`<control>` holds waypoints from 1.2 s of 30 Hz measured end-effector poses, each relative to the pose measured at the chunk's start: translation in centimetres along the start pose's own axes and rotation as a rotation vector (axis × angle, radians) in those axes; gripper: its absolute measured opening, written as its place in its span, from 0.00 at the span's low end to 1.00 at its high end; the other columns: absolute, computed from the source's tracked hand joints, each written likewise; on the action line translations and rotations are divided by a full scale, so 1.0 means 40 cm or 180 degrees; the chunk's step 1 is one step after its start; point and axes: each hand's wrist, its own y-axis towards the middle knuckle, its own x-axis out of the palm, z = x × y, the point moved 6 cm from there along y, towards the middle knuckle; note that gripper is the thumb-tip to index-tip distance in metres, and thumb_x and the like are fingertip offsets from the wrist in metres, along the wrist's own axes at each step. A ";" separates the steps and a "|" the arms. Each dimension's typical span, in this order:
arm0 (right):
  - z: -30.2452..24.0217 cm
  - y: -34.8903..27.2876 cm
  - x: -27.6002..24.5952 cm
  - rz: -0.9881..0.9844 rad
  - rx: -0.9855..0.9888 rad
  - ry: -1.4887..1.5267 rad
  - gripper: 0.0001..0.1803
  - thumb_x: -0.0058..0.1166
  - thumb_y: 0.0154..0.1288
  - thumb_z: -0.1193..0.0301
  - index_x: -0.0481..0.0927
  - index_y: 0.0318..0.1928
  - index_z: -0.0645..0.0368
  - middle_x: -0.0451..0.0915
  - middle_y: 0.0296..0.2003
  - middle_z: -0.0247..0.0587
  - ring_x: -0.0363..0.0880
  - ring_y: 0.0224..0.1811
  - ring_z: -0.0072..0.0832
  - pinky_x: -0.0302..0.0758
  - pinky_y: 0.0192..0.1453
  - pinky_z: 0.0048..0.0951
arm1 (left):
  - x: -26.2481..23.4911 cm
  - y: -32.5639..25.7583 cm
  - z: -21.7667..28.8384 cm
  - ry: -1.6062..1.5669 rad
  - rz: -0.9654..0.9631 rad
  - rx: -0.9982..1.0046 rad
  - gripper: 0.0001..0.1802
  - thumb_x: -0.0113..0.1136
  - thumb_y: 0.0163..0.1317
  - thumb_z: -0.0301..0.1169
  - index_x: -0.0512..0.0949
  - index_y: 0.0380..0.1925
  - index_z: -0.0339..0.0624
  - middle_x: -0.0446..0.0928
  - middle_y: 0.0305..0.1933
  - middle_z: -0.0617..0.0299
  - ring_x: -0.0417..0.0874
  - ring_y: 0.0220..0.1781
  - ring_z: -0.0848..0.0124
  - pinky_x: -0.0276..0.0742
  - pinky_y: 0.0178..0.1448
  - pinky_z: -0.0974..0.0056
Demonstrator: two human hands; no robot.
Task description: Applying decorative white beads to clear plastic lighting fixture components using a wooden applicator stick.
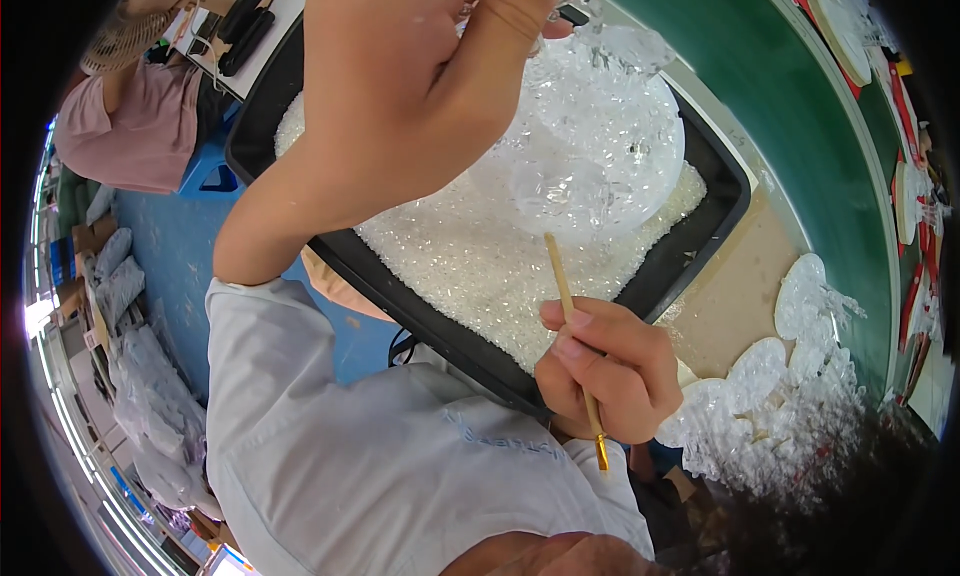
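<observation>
My left hand (pixel 420 86) reaches in over the black tray (pixel 690 261), its fingers closed round a clear, faceted ornament (pixel 625 51) at the top of the view. Below the fingers is the ornament's round, translucent disc (pixel 600 166), with clear chips on its face. Whether the disc touches the glittering white granules (pixel 480 276) in the tray cannot be made out. My right hand (pixel 615 376) pinches a thin paintbrush (pixel 562 276) by the tray's near edge. The brush's bare wooden end points toward the disc, and its gold-coloured metal collar sticks out below the hand.
Several clear ornaments (pixel 780 406) are piled at the lower right. A green surface (pixel 800 96) curves along the right, with red-edged pieces (pixel 905 176) beyond it. Another person in a pink top (pixel 130 126) sits at the upper left, by a fan (pixel 125 46).
</observation>
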 end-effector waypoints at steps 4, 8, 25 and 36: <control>-0.004 0.009 0.008 -0.0196 -0.0089 0.0041 0.10 0.64 0.53 0.90 0.79 0.33 0.67 0.80 0.36 0.53 0.90 0.32 0.44 0.90 0.33 0.31 | 0.001 0.002 -0.013 0.0229 -0.0030 0.0200 0.08 0.56 0.76 0.25 0.76 0.47 0.29 0.79 0.29 0.66 0.77 0.30 0.83 0.77 0.38 0.76; -0.006 0.001 0.009 -0.0094 -0.0011 -0.0027 0.09 0.62 0.53 0.90 0.78 0.33 0.67 0.79 0.35 0.52 0.90 0.31 0.44 0.90 0.32 0.31 | 0.012 -0.011 -0.028 0.0404 -0.0222 0.1568 0.08 0.55 0.76 0.24 0.76 0.48 0.28 0.79 0.31 0.65 0.79 0.32 0.83 0.82 0.40 0.74; -0.002 0.009 0.015 -0.0275 0.0020 0.0058 0.10 0.62 0.49 0.91 0.79 0.31 0.68 0.80 0.35 0.52 0.90 0.31 0.46 0.90 0.32 0.33 | 0.015 0.015 0.001 0.0524 0.0086 -0.0294 0.08 0.55 0.76 0.24 0.76 0.48 0.28 0.80 0.33 0.63 0.80 0.33 0.82 0.83 0.40 0.73; 0.000 0.002 0.009 0.0056 0.0118 -0.0050 0.10 0.61 0.52 0.90 0.79 0.33 0.66 0.79 0.35 0.52 0.90 0.31 0.46 0.90 0.31 0.34 | -0.001 -0.005 -0.020 0.0114 0.0120 0.0111 0.08 0.56 0.75 0.23 0.76 0.48 0.28 0.81 0.32 0.63 0.82 0.32 0.82 0.81 0.39 0.75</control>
